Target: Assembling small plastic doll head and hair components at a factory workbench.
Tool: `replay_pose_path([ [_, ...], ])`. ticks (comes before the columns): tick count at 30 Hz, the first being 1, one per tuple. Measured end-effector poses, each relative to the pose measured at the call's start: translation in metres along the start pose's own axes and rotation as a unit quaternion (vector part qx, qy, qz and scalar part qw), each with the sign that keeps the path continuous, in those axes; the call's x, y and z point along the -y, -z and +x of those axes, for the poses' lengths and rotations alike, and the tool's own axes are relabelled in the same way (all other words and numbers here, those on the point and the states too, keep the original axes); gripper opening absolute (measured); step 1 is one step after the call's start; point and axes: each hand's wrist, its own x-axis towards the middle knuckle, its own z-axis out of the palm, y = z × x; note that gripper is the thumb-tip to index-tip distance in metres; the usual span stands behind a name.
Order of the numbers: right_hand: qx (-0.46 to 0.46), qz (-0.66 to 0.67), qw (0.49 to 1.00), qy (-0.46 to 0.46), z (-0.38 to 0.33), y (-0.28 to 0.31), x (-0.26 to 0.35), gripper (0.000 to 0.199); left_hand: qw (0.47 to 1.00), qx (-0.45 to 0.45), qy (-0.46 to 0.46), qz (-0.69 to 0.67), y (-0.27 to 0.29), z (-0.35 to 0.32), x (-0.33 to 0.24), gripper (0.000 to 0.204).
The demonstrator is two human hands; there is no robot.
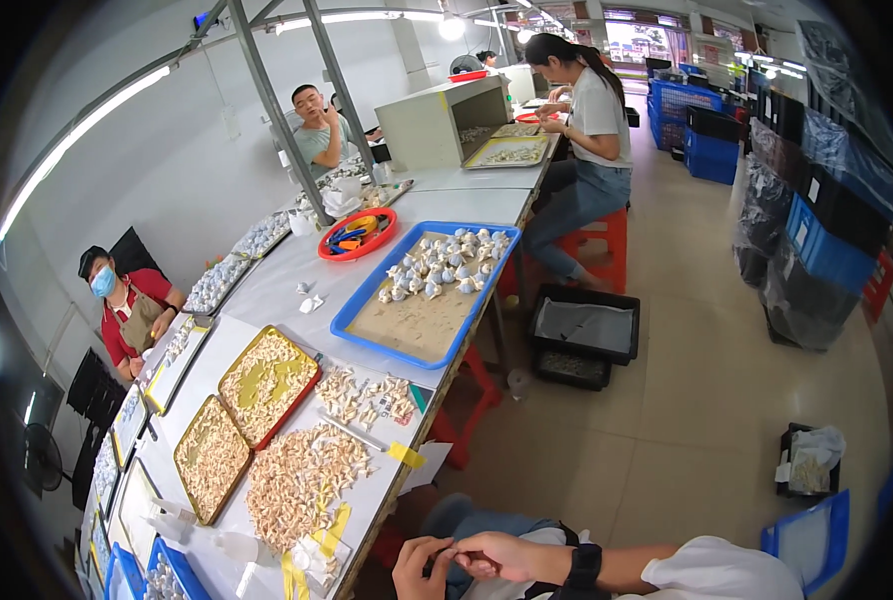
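Note:
My left hand [423,566] and my right hand [495,555] meet over my lap, just off the table's near edge. Their fingertips pinch together; whatever sits between them is too small to make out. A dark band circles my right wrist. On the table, closest to my hands, lies a loose heap of small cream and pinkish pieces [302,482]. Two shallow trays of similar pieces stand beyond it, a yellow-lined one with a red rim [269,385] and a darker-rimmed one [212,458]. A smaller heap [342,395] lies beside a metal ruler-like strip [352,430].
A blue tray [342,325] holds blue-and-white figure-like pieces. Behind it is a red basket [325,250] with tools. Yellow tape [407,455] marks the table edge. Three people sit along the table. Black crates [587,325] stand on the floor; stacked blue bins [832,235] line the right.

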Motion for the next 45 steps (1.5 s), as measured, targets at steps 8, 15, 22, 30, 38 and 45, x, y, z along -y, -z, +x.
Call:
replay_pose_path([
  [8,0.069,-0.002,0.997,-0.041,-0.001,0.002,0.000,0.030,1.000,-0.006,0.007,-0.014,0.003,-0.006,0.006,0.010],
  [15,0.093,0.049,0.991,-0.084,0.000,-0.003,-0.002,0.031,0.998,0.001,-0.022,0.054,0.004,-0.012,0.013,0.009],
  [22,0.103,0.100,0.984,-0.103,0.000,-0.005,-0.004,0.030,0.992,0.000,-0.045,0.118,0.003,-0.014,0.008,0.009],
  [30,0.102,0.086,0.989,-0.070,-0.007,-0.007,-0.004,0.032,0.995,0.001,-0.025,0.092,-0.005,-0.014,0.011,0.009],
  [38,0.121,0.092,0.981,-0.119,0.011,-0.009,-0.010,0.030,0.998,-0.056,0.014,0.036,0.010,-0.019,0.003,0.005],
  [45,0.111,0.071,0.984,-0.116,0.014,-0.011,-0.007,0.030,0.996,0.017,0.030,0.087,0.029,-0.022,0.020,0.011],
])
